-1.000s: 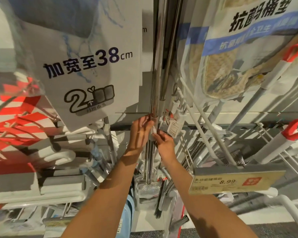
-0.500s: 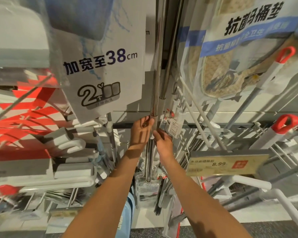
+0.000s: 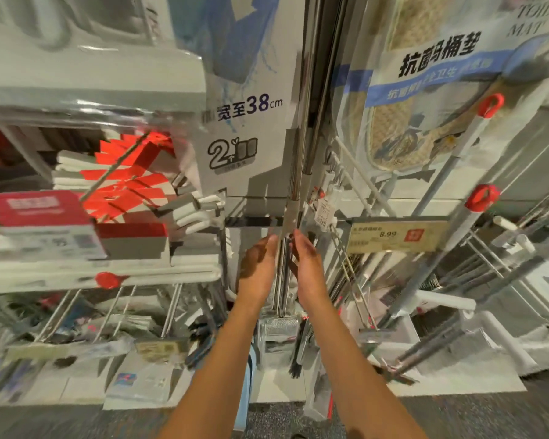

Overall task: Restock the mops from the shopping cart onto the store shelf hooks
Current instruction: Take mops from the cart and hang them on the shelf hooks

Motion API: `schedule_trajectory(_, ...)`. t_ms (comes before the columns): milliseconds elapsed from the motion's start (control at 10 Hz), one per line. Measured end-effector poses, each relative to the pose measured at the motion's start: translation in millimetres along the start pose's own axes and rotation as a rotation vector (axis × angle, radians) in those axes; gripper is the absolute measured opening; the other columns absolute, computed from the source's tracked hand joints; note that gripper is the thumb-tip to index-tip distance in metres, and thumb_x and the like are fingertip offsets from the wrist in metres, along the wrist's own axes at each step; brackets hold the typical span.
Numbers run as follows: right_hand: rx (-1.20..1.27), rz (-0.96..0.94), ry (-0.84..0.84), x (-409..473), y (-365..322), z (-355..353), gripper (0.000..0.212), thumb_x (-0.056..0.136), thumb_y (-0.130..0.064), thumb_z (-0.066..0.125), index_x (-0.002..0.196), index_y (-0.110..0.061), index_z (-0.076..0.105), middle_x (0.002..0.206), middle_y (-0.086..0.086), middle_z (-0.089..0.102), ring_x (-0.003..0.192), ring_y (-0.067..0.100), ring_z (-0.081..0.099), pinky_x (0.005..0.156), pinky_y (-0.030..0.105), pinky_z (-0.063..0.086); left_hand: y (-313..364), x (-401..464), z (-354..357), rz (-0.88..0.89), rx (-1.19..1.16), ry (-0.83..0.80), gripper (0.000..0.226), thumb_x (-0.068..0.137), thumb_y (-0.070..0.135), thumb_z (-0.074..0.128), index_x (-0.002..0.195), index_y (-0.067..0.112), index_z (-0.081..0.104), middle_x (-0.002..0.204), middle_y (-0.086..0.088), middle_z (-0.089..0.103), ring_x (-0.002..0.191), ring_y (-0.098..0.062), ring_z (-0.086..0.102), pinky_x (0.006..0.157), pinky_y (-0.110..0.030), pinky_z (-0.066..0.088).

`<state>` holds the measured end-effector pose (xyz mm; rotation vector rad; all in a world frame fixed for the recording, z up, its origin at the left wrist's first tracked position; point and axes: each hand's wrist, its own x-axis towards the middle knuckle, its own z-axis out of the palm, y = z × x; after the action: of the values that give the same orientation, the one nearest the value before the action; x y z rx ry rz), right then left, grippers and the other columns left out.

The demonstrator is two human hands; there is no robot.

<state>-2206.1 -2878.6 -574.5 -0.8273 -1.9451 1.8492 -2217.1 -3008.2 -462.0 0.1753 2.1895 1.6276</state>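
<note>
Head view. Both arms reach up from 6 o'clock toward the middle of the picture. The left hand (image 3: 258, 267) and the right hand (image 3: 308, 267) flank a bundle of chrome mop handles (image 3: 295, 185) that runs from the top edge down to a mop head (image 3: 278, 327) near the floor. Fingers of both hands look straight and relaxed, close beside the shafts at their tips; whether they actually touch the metal I cannot tell. Neither hand is wrapped round a handle.

The mop hangs upright on the store shelf, its packaging card (image 3: 244, 128) at 11 o'clock from the hands. At 3 o'clock sits a yellow price tag (image 3: 396, 236), reading 8.99, with wire hooks (image 3: 355, 175) and red-capped handles (image 3: 482, 198) beyond. Boxed goods (image 3: 38, 217) stack at 9 o'clock. The shopping cart is not in view.

Judgement: this mop appears hung, and the step in hand is letting go or steadying it. The hook at the handle's top lies out of frame, so seating cannot be confirmed. Next move likely calls for drawing both hands clear without nudging the shafts, then turning to the cart for another mop.
</note>
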Motion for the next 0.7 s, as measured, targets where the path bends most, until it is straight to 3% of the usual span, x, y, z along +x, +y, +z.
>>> schedule_trajectory(100,-0.085,-0.052,0.019,-40.4,-17.9,4.7,0.047,0.085,-0.085,0.041,0.126,-0.064,0.052,0.14,-0.027,0.052,0.133,0.0,0.047,0.113,0.041,0.04,-14.8,-19.2,-11.8,0.07,-0.006,-0.006,0.024,0.104,0.051,0.04,0.093,0.037,0.057,0.091,0.02,0.056,0.094,-0.008,0.055,0.078,-0.02,0.041)
schedule_trajectory(200,-0.108,-0.08,0.01,-97.4,-49.1,5.5,0.043,0.084,-0.086,0.042,0.123,-0.068,0.051,0.142,-0.028,0.05,0.135,-0.003,0.044,0.116,0.041,0.036,-25.6,-49.8,-31.4,0.146,-0.012,-0.056,0.032,0.104,0.052,0.041,0.116,0.033,0.064,0.114,0.014,0.065,0.107,-0.007,0.06,0.088,-0.022,0.04)
schedule_trajectory(300,-0.098,-0.087,-0.023,-142.0,-66.9,7.3,0.042,0.08,-0.091,0.039,0.119,-0.076,0.046,0.146,-0.031,0.044,0.139,-0.006,0.037,0.12,0.038,0.028,-34.0,-82.9,-49.1,0.196,0.044,-0.07,0.052,0.104,0.05,0.041,0.148,0.023,0.048,0.147,0.009,0.05,0.134,-0.005,0.045,0.104,-0.019,0.031)
schedule_trajectory(400,-0.118,-0.134,-0.039,-182.0,-79.9,10.7,0.048,0.08,-0.092,0.035,0.124,-0.076,0.042,0.149,-0.031,0.041,0.141,-0.006,0.033,0.121,0.042,0.026,-40.0,-116.6,-66.1,0.298,0.093,-0.069,0.065,0.099,0.062,0.04,0.153,0.026,0.041,0.156,0.009,0.042,0.139,-0.001,0.038,0.11,-0.021,0.03)
schedule_trajectory(500,-0.173,-0.195,-0.077,-211.9,-96.6,13.9,0.052,0.081,-0.092,0.03,0.13,-0.074,0.038,0.152,-0.031,0.036,0.142,-0.009,0.029,0.123,0.038,0.023,-40.6,-141.7,-88.0,0.373,0.235,-0.016,0.082,0.089,0.079,0.029,0.154,0.03,0.037,0.159,0.01,0.038,0.146,-0.004,0.032,0.119,-0.032,0.03)
schedule_trajectory(600,-0.21,-0.282,-0.117,-235.8,-116.4,13.0,0.062,0.08,-0.091,0.024,0.136,-0.067,0.035,0.157,-0.028,0.029,0.144,-0.011,0.022,0.122,0.029,0.018,-35.6,-160.9,-112.9,0.463,0.453,0.108,0.085,0.088,0.079,0.021,0.156,0.029,0.033,0.162,0.007,0.031,0.151,-0.009,0.022,0.123,-0.038,0.024)
schedule_trajectory(700,-0.324,-0.392,-0.149,-249.1,-132.2,17.1,0.07,0.088,-0.078,0.025,0.151,-0.049,0.032,0.159,-0.028,0.022,0.145,-0.012,0.014,0.123,0.032,0.016,-32.0,-177.8,-135.2,0.529,0.63,0.233,0.083,0.091,0.075,0.022,0.157,0.027,0.031,0.164,0.003,0.028,0.153,-0.015,0.018,0.124,-0.046,0.021)
